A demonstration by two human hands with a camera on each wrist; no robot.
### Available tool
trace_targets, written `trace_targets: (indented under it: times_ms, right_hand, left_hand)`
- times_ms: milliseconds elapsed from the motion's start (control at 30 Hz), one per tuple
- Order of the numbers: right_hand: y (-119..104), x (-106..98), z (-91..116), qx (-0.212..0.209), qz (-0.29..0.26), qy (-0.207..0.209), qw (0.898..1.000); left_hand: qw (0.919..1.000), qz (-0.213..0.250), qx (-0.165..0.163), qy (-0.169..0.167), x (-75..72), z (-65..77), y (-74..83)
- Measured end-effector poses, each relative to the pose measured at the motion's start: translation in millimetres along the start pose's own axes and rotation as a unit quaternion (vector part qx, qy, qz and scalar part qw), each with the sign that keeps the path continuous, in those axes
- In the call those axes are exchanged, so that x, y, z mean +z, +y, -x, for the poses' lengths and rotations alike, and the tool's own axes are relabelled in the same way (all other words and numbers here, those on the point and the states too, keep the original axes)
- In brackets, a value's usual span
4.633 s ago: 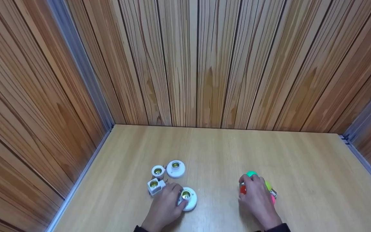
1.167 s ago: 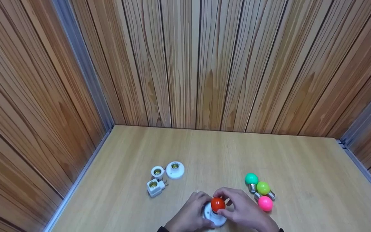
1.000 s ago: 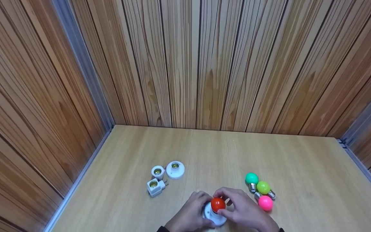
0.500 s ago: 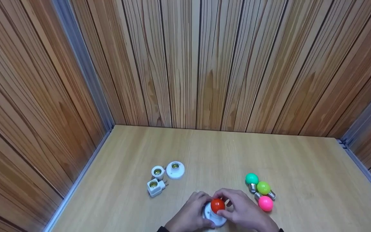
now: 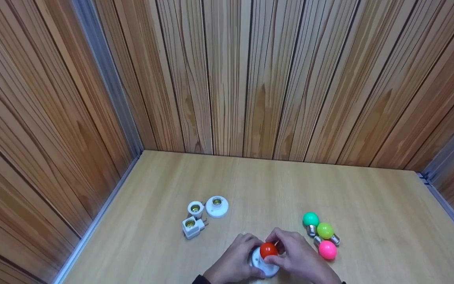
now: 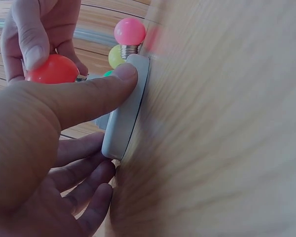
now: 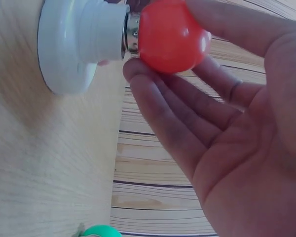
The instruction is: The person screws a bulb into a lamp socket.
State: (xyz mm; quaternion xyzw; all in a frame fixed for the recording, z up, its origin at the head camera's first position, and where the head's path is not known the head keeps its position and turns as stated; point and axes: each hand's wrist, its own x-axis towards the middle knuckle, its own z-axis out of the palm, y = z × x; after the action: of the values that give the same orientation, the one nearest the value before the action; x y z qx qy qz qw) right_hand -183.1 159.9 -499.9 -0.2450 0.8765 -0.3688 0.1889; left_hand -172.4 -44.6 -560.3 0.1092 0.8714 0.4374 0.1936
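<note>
At the table's near side, my left hand [image 5: 235, 258] grips the round base of a white lamp holder [image 5: 265, 269], thumb on one side and fingers on the other. My right hand [image 5: 296, 256] pinches a red light bulb [image 5: 268, 250] between thumb and fingers. In the right wrist view, the bulb's metal screw base [image 7: 133, 32] sits partly inside the socket collar [image 7: 104, 32], with some thread still showing. The holder's base lies flat against the wooden table, as the left wrist view shows.
To the left stand a round white lamp holder [image 5: 217, 207], a small white socket [image 5: 195, 209] and a square plug-in socket [image 5: 192, 227]. On the right lie a green bulb [image 5: 311, 219], a yellow-green bulb [image 5: 325, 230] and a pink bulb [image 5: 327, 250]. Wooden panels [image 5: 227, 79] wall the table.
Since the oldest frame, my left hand has brought one lamp holder to the near middle, and my right hand has carried the red bulb from the pile onto it. Over the last second the hands barely shift.
</note>
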Motion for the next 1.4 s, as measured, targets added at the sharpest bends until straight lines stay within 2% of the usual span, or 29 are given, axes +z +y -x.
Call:
trace_targets:
  times_ms: [200, 367, 600, 1067, 1300, 1400]
  right_hand:
    - [-3.1, 4.8, 1.4, -0.004, 0.032, 0.038, 0.999]
    - [-5.3, 5.2, 0.4, 0.026, 0.026, 0.032, 0.999]
    - [-5.6, 6.1, -1.0, 0.035, 0.028, 0.038, 0.998]
    - [-4.8, 8.2, 0.1, 0.018, 0.046, 0.053, 0.997]
    - [-1.2, 1.9, 2.2, 0.004, 0.033, 0.027, 0.999]
    - [1.0, -0.1, 4.4, -0.017, 0.039, 0.028, 0.999]
  left_hand:
    - [0.9998, -0.019, 0.011, 0.001, -0.5, 0.2, 0.1]
    - [0.9998, -0.018, 0.005, 0.001, -0.6, 0.4, -0.3]
    - [0.9997, -0.024, 0.007, -0.002, -1.4, -1.8, -0.5]
    - [0.9994, -0.031, 0.015, -0.004, -1.0, -2.3, -2.1]
    - [0.9992, -0.037, 0.013, 0.002, -0.5, -1.1, -1.9]
    - [0.9995, -0.031, 0.012, 0.003, -0.8, -0.8, -1.2]
